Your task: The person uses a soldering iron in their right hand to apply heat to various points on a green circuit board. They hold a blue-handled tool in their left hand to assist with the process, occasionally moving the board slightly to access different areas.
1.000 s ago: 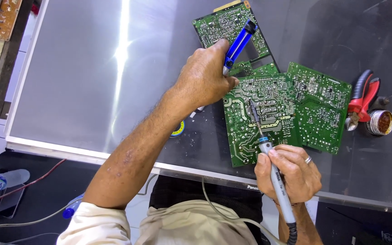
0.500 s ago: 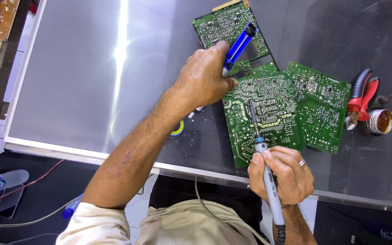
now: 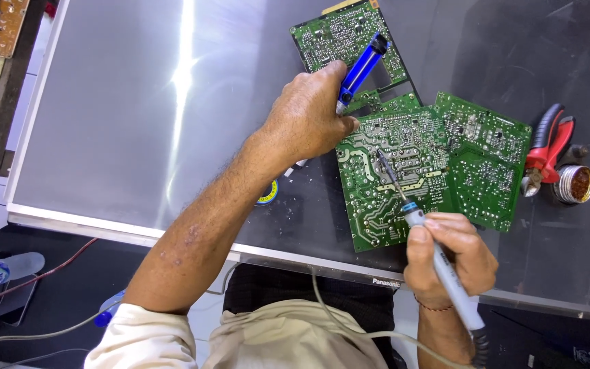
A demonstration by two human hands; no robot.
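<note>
— Resting flat on the grey panel (image 3: 138, 123), the large green circuit board (image 3: 384, 198) lies solder side up. What is touching it?

— The metal tip of a soldering iron (image 3: 418, 225) comes down on the board near its middle. The right hand (image 3: 452, 256) wraps that iron like a pen, fingers closed tight around the pale barrel just below the board's near edge, with the cord running off toward the body.

— And the other hand?

— The left hand (image 3: 308, 119) sits at the board's upper left corner, closed around a blue desoldering pump (image 3: 360, 68). The pump slants up and away from the board, its dark end over a second green board (image 3: 346, 37) that lies just beyond the main one. I cannot tell whether the pump's nozzle meets the board, as the fingers hide it.

— What else lies around the main board?

— A third green board (image 3: 486, 160) lies against its right edge, touching or slightly overlapping. Right of that one lie red-handled pliers (image 3: 548, 147) and, just beside them, a small round tin (image 3: 573, 184) with brownish contents. Left of the main board, under the left forearm, a small round reel with a yellow ring (image 3: 268, 195) shows partly. Well left of the board, off the panel, a clear plastic bottle (image 3: 1, 270) lies on a dark surface beside a red wire (image 3: 49, 273).
</note>
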